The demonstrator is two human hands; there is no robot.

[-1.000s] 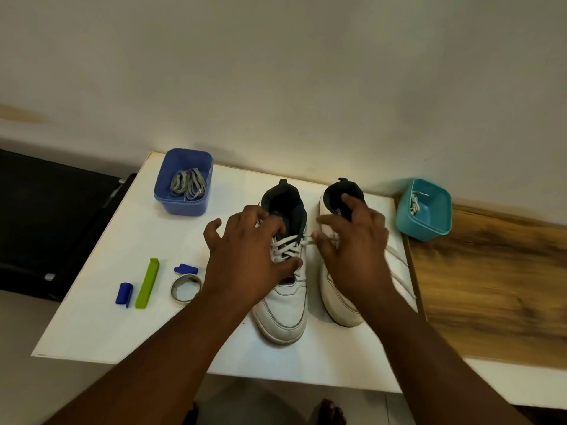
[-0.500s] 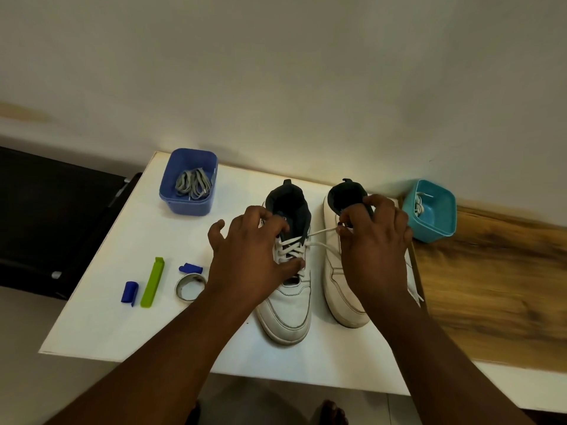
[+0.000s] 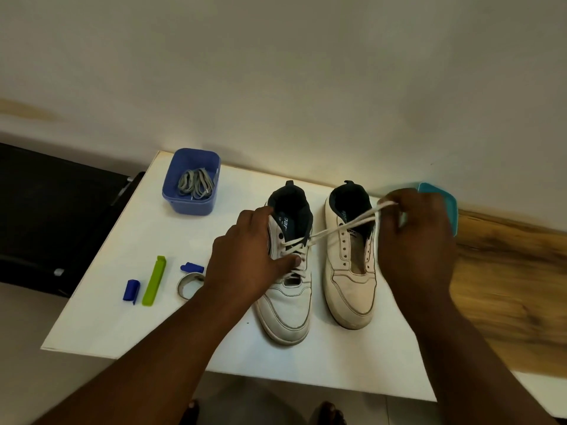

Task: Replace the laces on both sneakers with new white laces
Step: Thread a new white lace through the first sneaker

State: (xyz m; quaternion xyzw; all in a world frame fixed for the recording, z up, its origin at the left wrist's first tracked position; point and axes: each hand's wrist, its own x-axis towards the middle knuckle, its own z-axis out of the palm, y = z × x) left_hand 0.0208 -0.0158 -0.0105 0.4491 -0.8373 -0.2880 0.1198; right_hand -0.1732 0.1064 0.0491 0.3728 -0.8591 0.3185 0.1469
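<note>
Reaching in from the near edge, two bare forearms cross the white table (image 3: pixel 129 317) toward a pair of white sneakers standing side by side, toes toward the person. The left hand (image 3: pixel 245 259) rests on the left sneaker (image 3: pixel 288 302), fingers curled over its side and the thumb pressing on the crossed white lace (image 3: pixel 294 250) that is partly threaded through its eyelets. The right sneaker (image 3: pixel 349 289) has bare eyelets. Above it the right hand (image 3: pixel 414 237) pinches the lace's free end, stretched taut across from the left sneaker. Left of the shoes lie a green clip (image 3: pixel 154 280), two small blue pieces and a ring. Farther back a blue tub (image 3: pixel 171 191) holds grey laces (image 3: pixel 194 184), and a teal tub (image 3: pixel 445 200) shows behind the right hand.
</note>
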